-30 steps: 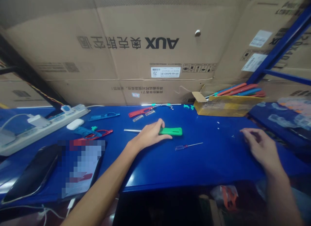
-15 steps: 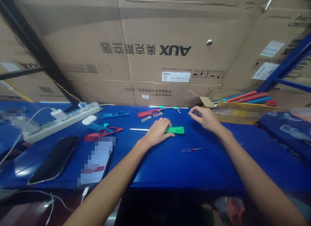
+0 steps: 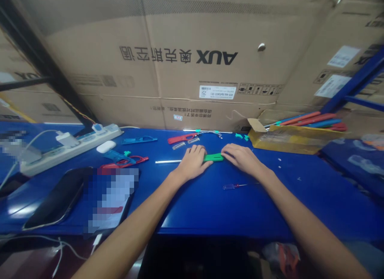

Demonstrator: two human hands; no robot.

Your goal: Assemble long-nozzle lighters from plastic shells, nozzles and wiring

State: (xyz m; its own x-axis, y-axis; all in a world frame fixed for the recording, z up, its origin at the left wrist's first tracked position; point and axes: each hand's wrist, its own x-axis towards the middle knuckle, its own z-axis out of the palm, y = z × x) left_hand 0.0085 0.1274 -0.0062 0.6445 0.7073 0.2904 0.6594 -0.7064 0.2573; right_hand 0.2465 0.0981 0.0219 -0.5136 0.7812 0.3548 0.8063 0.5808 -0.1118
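A green plastic handle (image 3: 213,157) with a thin metal rod (image 3: 168,162) out of its left end lies on the blue table. My left hand (image 3: 193,161) is closed over it where handle and rod meet, pressing it to the tabletop. At the handle's right end, my right hand (image 3: 238,155) has its thumb and fingers pinched together, fingertips against that end. Whatever is between those fingertips is hidden. Just in front lies a small screwdriver (image 3: 230,186) with a clear purple handle.
Behind my hands lie a red handle shell (image 3: 181,138), clear plastic pieces (image 3: 179,145) and small green clips (image 3: 239,136). A cardboard box (image 3: 285,139) of coloured handles stands right. Leftward are blue and red shells (image 3: 139,140), a power strip (image 3: 87,141) and a phone (image 3: 58,199).
My right hand has come down and left from beside the cardboard box to the handle's right end. My left hand still holds the green handle. The view has shifted slightly.
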